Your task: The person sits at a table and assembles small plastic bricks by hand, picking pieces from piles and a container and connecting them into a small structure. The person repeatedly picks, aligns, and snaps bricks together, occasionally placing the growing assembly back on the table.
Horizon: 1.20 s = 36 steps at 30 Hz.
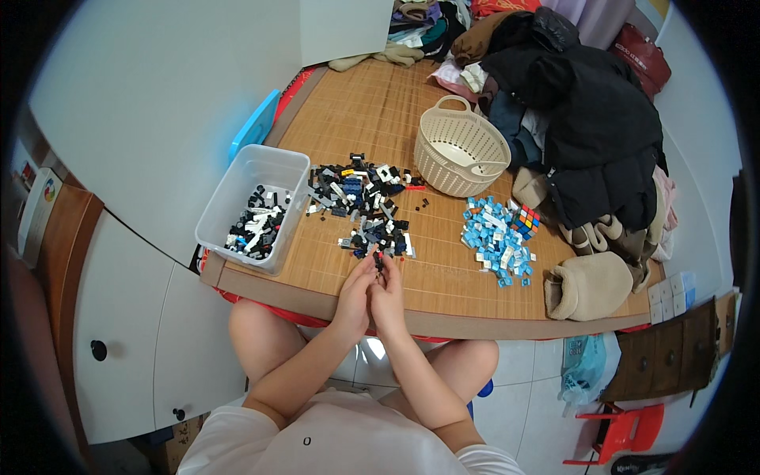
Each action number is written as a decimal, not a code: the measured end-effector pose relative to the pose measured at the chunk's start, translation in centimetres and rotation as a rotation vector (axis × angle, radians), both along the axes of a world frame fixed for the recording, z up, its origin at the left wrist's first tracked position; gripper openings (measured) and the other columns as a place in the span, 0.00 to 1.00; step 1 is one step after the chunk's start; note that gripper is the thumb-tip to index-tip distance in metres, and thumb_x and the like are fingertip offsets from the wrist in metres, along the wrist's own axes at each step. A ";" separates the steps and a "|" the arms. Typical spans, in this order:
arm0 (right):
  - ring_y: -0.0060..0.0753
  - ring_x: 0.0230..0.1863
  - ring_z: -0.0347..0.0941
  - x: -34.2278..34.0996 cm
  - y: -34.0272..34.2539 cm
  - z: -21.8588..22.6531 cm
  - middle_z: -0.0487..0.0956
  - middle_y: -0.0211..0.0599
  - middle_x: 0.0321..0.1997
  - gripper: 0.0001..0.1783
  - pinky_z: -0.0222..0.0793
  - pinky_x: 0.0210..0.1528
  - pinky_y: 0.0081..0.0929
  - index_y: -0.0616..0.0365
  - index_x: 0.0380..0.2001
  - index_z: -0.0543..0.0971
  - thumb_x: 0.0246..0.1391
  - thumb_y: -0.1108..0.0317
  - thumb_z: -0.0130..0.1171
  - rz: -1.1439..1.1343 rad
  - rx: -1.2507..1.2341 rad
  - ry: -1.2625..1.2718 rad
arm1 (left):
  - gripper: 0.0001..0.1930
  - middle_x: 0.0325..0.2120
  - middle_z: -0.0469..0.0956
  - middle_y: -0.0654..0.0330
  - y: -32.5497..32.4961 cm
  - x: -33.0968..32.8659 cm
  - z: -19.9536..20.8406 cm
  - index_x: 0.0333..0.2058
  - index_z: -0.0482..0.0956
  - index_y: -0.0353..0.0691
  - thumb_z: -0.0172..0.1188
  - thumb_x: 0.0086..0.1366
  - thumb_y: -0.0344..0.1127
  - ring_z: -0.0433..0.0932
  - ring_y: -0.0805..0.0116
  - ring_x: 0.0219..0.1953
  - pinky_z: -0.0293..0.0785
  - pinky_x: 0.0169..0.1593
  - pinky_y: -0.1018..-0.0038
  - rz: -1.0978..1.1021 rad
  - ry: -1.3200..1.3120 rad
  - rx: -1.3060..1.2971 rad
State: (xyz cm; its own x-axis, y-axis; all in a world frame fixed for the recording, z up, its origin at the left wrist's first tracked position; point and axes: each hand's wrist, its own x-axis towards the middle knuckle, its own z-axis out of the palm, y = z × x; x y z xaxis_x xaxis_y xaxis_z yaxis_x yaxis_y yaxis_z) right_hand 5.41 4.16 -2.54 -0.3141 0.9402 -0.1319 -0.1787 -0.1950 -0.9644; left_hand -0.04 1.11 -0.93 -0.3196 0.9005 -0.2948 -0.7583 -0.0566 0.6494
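Close together at the near edge of the mat, my left hand (357,291) and my right hand (388,294) pinch a small black building brick (378,259) between their fingertips. Its exact shape is too small to make out, and the fingers partly cover it. Just beyond the fingertips lies a loose pile of building bricks (354,187), mostly black, grey and white with some blue. Left of it stands a clear plastic bin (286,207) with more black and white bricks inside. A heap of light blue and white pieces (492,234) lies to the right.
A beige woven-look basket (434,142) stands behind the piles. Beside the blue heap is a colourful puzzle cube (525,221). Dark clothes (598,119) and a beige rolled fabric piece (590,286) crowd the right side. A blue lid (255,125) leans behind the bin.
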 end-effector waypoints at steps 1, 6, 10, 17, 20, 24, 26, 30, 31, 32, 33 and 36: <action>0.31 0.52 0.63 0.0 -0.2 0.4 0.65 0.44 0.54 0.29 0.60 0.52 0.21 0.62 0.59 0.56 0.51 0.81 0.39 -0.019 0.000 0.001 | 0.26 0.60 0.51 0.50 0.0 0.0 0.2 0.60 0.52 0.33 0.41 0.63 0.30 0.51 0.63 0.63 0.47 0.63 0.72 -0.003 0.001 -0.008; 0.31 0.55 0.61 0.1 -0.7 0.5 0.62 0.45 0.58 0.27 0.58 0.56 0.23 0.63 0.59 0.55 0.53 0.82 0.38 -0.008 -0.048 0.108 | 0.26 0.60 0.52 0.50 -0.2 0.2 0.9 0.60 0.52 0.32 0.41 0.63 0.30 0.51 0.63 0.63 0.48 0.63 0.72 0.001 0.012 -0.016; 0.32 0.58 0.59 0.1 -1.3 1.2 0.61 0.46 0.59 0.27 0.56 0.58 0.23 0.64 0.59 0.55 0.53 0.83 0.37 -0.054 -0.081 0.200 | 0.26 0.60 0.53 0.50 -0.6 0.2 1.2 0.59 0.52 0.30 0.42 0.63 0.30 0.52 0.64 0.62 0.49 0.62 0.72 0.009 0.019 -0.013; 0.33 0.60 0.58 0.1 -1.5 1.6 0.60 0.46 0.59 0.27 0.54 0.60 0.25 0.65 0.58 0.57 0.52 0.84 0.37 -0.082 -0.101 0.209 | 0.25 0.59 0.56 0.52 -0.6 0.5 1.0 0.59 0.53 0.30 0.41 0.63 0.28 0.57 0.68 0.60 0.53 0.61 0.75 0.026 -0.013 -0.006; 0.33 0.60 0.57 0.1 -1.8 2.1 0.60 0.46 0.59 0.28 0.53 0.61 0.25 0.66 0.57 0.57 0.51 0.84 0.38 -0.111 -0.107 0.216 | 0.25 0.58 0.57 0.51 -0.9 0.6 1.3 0.58 0.53 0.29 0.41 0.63 0.27 0.57 0.67 0.60 0.53 0.61 0.74 0.046 0.004 -0.005; 0.34 0.61 0.57 0.3 -2.1 1.9 0.60 0.47 0.60 0.26 0.53 0.61 0.26 0.66 0.58 0.57 0.53 0.84 0.36 -0.116 -0.081 0.232 | 0.24 0.57 0.58 0.50 -1.2 0.7 1.4 0.58 0.54 0.29 0.40 0.63 0.27 0.58 0.67 0.60 0.54 0.61 0.74 0.045 0.021 0.023; 0.34 0.61 0.56 0.3 -2.2 1.8 0.60 0.47 0.60 0.26 0.52 0.62 0.26 0.66 0.57 0.57 0.53 0.84 0.36 -0.118 -0.072 0.256 | 0.23 0.57 0.59 0.50 -1.3 0.8 1.6 0.57 0.55 0.28 0.39 0.63 0.27 0.58 0.67 0.59 0.55 0.61 0.74 0.049 0.031 0.013; 0.35 0.62 0.56 0.2 -2.4 2.2 0.60 0.48 0.60 0.26 0.52 0.62 0.27 0.67 0.57 0.58 0.52 0.85 0.35 -0.123 -0.063 0.295 | 0.22 0.56 0.60 0.52 -1.5 1.0 1.6 0.57 0.56 0.29 0.39 0.64 0.28 0.60 0.68 0.58 0.56 0.60 0.75 0.057 0.046 0.029; 0.35 0.62 0.56 0.2 -2.4 2.2 0.60 0.48 0.60 0.26 0.52 0.63 0.27 0.68 0.56 0.58 0.52 0.85 0.35 -0.124 -0.064 0.307 | 0.22 0.56 0.60 0.52 -1.5 1.0 1.5 0.57 0.56 0.29 0.39 0.64 0.28 0.60 0.68 0.58 0.57 0.59 0.75 0.056 0.047 0.035; 0.35 0.62 0.56 0.2 -2.5 2.4 0.60 0.48 0.60 0.26 0.51 0.63 0.27 0.68 0.56 0.58 0.51 0.85 0.35 -0.129 -0.060 0.305 | 0.22 0.56 0.60 0.52 -1.5 1.0 1.5 0.57 0.56 0.29 0.39 0.64 0.28 0.61 0.69 0.57 0.57 0.59 0.76 0.054 0.049 0.042; 0.35 0.62 0.56 0.2 -2.6 2.6 0.60 0.48 0.60 0.26 0.51 0.63 0.27 0.68 0.56 0.58 0.51 0.85 0.35 -0.133 -0.056 0.303 | 0.22 0.56 0.60 0.53 -1.5 1.1 1.4 0.57 0.56 0.29 0.39 0.64 0.28 0.61 0.69 0.57 0.57 0.59 0.76 0.056 0.043 0.043; 0.35 0.62 0.55 0.2 -2.6 2.7 0.60 0.48 0.59 0.26 0.51 0.63 0.27 0.68 0.56 0.59 0.51 0.86 0.34 -0.138 -0.043 0.310 | 0.22 0.55 0.61 0.53 -1.5 1.1 1.5 0.57 0.56 0.29 0.39 0.64 0.28 0.61 0.69 0.57 0.57 0.59 0.76 0.062 0.027 0.050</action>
